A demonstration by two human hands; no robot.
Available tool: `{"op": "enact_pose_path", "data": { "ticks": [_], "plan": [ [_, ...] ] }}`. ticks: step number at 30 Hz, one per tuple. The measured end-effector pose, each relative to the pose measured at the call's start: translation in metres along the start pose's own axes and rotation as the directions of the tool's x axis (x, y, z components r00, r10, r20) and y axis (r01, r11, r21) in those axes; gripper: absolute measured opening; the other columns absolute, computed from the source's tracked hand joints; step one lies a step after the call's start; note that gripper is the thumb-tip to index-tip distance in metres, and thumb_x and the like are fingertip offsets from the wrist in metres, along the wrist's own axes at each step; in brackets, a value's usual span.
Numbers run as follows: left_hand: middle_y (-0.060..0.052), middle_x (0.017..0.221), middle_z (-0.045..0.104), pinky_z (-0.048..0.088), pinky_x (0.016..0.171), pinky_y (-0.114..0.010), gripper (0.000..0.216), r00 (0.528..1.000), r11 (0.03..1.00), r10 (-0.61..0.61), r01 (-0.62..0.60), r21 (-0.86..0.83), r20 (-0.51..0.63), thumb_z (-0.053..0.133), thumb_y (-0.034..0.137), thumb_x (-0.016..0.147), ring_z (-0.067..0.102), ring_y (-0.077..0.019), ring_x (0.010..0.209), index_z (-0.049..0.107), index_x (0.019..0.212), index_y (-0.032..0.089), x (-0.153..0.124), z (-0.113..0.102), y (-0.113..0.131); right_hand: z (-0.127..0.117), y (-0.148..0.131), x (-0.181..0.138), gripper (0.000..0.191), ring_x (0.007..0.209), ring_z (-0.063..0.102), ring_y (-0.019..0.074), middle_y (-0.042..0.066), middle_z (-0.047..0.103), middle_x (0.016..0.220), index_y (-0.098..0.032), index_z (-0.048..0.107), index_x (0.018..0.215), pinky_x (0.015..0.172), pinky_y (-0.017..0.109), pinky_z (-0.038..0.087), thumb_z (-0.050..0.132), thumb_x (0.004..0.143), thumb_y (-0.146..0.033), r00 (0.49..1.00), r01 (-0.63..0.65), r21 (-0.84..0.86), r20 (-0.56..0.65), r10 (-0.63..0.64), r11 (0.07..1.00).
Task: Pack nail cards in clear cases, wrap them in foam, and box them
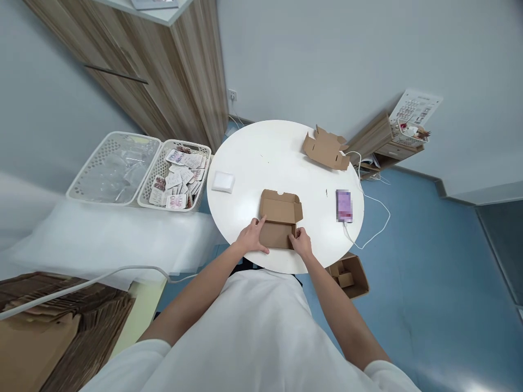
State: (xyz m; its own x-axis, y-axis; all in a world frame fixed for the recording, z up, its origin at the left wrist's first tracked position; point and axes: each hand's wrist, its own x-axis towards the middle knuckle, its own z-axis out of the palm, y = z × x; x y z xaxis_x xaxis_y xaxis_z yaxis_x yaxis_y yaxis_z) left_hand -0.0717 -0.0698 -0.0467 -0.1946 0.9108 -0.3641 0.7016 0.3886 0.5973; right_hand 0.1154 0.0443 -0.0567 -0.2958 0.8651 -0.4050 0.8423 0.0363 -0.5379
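A small brown cardboard box (280,218) with its lid flap up lies near the front edge of the round white table (261,158). My left hand (252,238) presses the box's left side, index finger stretched along the wall. My right hand (301,243) pinches the box's front right corner with curled fingers. Both hands are on the same box.
A second half-folded box (326,148) sits at the table's far right, a phone (344,205) on a white cable at the right, a white pad (223,181) at the left. Two white baskets (139,169) stand left; flat cardboard (53,321) is stacked lower left; an open carton (347,275) lies under the table.
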Motion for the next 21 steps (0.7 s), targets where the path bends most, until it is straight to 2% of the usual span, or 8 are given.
{"op": "enact_pose_path", "data": {
  "ticks": [6, 10, 12, 15, 17, 21],
  "plan": [
    [-0.013, 0.127, 0.031, 0.043, 0.076, -0.036, 0.130, 0.999, 0.997, 0.033, -0.032, -0.068, -0.001, 0.077, 0.050, 0.037, 0.049, -0.0320, 0.104, -0.003, 0.138, 0.028, 0.003, 0.006, 0.011, -0.011, 0.011, -0.006, 0.046, 0.079, 0.055, 0.0186, 0.005, 0.058, 0.088, -0.018, 0.046, 0.103, 0.064, 0.028, 0.040, 0.053, 0.066, -0.045, 1.000, -0.022, 0.101, -0.016, 0.024, 0.995],
    [-0.012, 0.128, 0.032, 0.043, 0.079, -0.037, 0.125, 0.997, 0.975, 0.018, -0.033, -0.219, -0.070, 0.074, 0.050, 0.045, 0.050, -0.0288, 0.102, -0.007, 0.138, 0.027, -0.007, 0.014, 0.009, -0.014, 0.016, -0.009, 0.056, 0.081, 0.056, 0.0192, 0.007, 0.057, 0.095, -0.017, 0.045, 0.113, 0.066, 0.029, 0.043, 0.054, 0.066, -0.047, 1.000, -0.010, 0.177, -0.023, 0.014, 0.984],
    [-0.012, 0.126, 0.035, 0.043, 0.080, -0.037, 0.118, 0.992, 0.948, -0.042, 0.002, -0.320, -0.118, 0.071, 0.050, 0.052, 0.051, -0.0245, 0.098, -0.005, 0.138, 0.025, -0.016, 0.022, 0.007, -0.014, 0.018, -0.014, 0.058, 0.077, 0.057, 0.0183, 0.007, 0.057, 0.096, -0.017, 0.044, 0.116, 0.065, 0.030, 0.044, 0.054, 0.067, -0.046, 0.999, -0.014, 0.238, -0.026, 0.021, 0.971],
    [-0.012, 0.121, 0.040, 0.046, 0.073, -0.033, 0.094, 0.964, 0.866, -0.215, 0.116, -0.486, -0.154, 0.063, 0.048, 0.064, 0.052, -0.0181, 0.089, 0.011, 0.138, 0.022, -0.027, 0.037, 0.006, -0.016, 0.022, -0.023, 0.055, 0.070, 0.057, 0.0164, 0.007, 0.058, 0.096, -0.019, 0.045, 0.116, 0.060, 0.029, 0.045, 0.054, 0.068, -0.045, 0.999, -0.033, 0.336, 0.003, 0.033, 0.941],
    [-0.012, 0.118, 0.043, 0.047, 0.069, -0.030, 0.077, 0.943, 0.791, -0.300, 0.162, -0.590, -0.143, 0.058, 0.046, 0.070, 0.051, -0.0156, 0.086, 0.024, 0.134, 0.021, -0.029, 0.045, 0.007, -0.018, 0.023, -0.028, 0.052, 0.063, 0.057, 0.0144, 0.006, 0.058, 0.099, -0.020, 0.045, 0.114, 0.053, 0.028, 0.045, 0.051, 0.070, -0.048, 0.997, -0.066, 0.406, 0.073, 0.040, 0.912],
    [-0.012, 0.118, 0.046, 0.046, 0.073, -0.029, 0.062, 0.939, 0.716, -0.318, 0.146, -0.682, -0.133, 0.054, 0.045, 0.074, 0.051, -0.0161, 0.091, 0.037, 0.128, 0.018, -0.018, 0.048, 0.015, -0.023, 0.025, -0.026, 0.047, 0.054, 0.057, 0.0105, 0.007, 0.054, 0.107, -0.022, 0.045, 0.111, 0.044, 0.025, 0.045, 0.048, 0.073, -0.050, 0.985, -0.115, 0.523, 0.170, 0.028, 0.845]
  ]
}}
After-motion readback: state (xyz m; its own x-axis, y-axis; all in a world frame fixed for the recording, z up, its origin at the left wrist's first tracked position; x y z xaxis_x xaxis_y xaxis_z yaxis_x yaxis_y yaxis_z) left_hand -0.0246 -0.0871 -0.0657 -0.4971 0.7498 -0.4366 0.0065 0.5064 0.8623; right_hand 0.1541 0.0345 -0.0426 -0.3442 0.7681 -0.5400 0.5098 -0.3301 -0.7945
